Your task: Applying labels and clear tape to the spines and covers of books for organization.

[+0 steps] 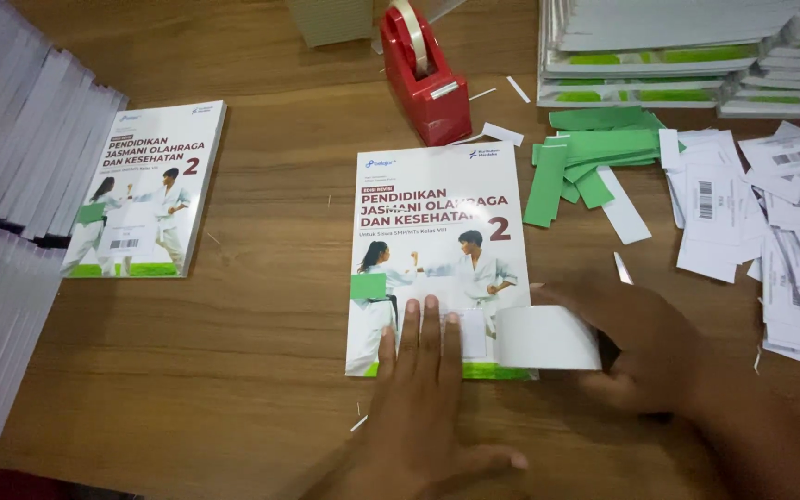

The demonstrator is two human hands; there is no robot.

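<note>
Now left hand (423,407) flat, fingers spread, on book (437,222); right hand (645,347) gripping white label (543,338) (lower corner).

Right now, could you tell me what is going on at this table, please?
A person works on a white paperback book lying flat on the wooden table. The left hand presses flat on its lower cover, while the right hand holds a white label at the book's bottom right corner. A red tape dispenser, green paper strips and loose barcode labels lie behind; an identical book sits left.
</note>
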